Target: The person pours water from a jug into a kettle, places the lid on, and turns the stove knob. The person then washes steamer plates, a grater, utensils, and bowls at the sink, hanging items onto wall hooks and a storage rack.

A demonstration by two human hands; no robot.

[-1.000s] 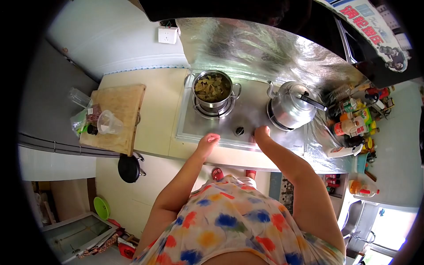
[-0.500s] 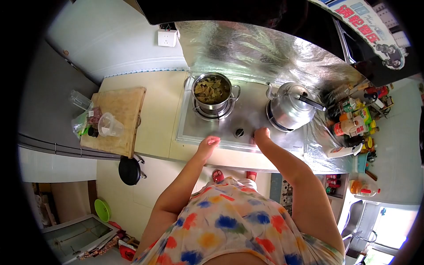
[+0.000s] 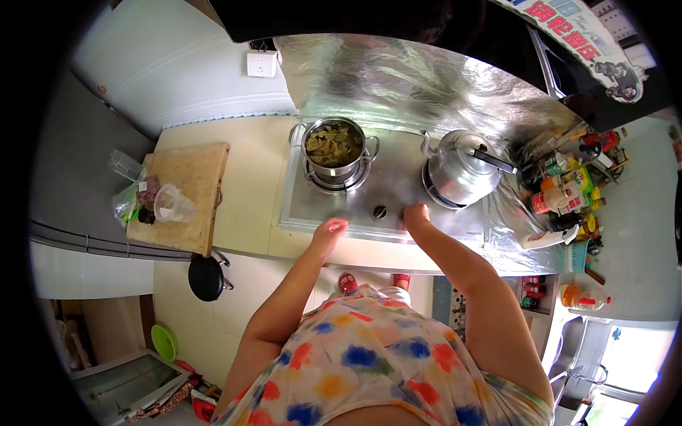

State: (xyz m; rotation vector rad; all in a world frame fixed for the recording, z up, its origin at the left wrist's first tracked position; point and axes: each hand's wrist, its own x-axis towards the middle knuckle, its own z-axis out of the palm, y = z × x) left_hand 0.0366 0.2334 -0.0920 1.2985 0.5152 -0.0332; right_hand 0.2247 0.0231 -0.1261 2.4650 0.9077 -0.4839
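Observation:
My right hand [image 3: 415, 215] is closed at the front of the steel gas stove [image 3: 398, 177], its fingers round a stove knob that they mostly hide. To its left a second black knob [image 3: 379, 212] shows uncovered. My left hand [image 3: 329, 233] hovers over the counter's front edge, fingers loosely bent and holding nothing. On the left burner stands a steel pot [image 3: 334, 168] without a lid, with brown-green leaf-like pieces [image 3: 332, 145] in liquid. A large steel kettle [image 3: 463, 170] with a black handle sits on the right burner. I cannot make out any flame.
A wooden cutting board [image 3: 186, 160] on the left bears a clear plastic cup [image 3: 173, 204] and bags. Several sauce bottles [image 3: 558, 199] crowd the right corner. The dark range hood [image 3: 398, 21] hangs overhead. A black stool [image 3: 206, 278] stands on the floor at left.
The view has shifted slightly, so everything sits a little further left. My right hand stays at the knob and my left hand keeps nearly the same pose.

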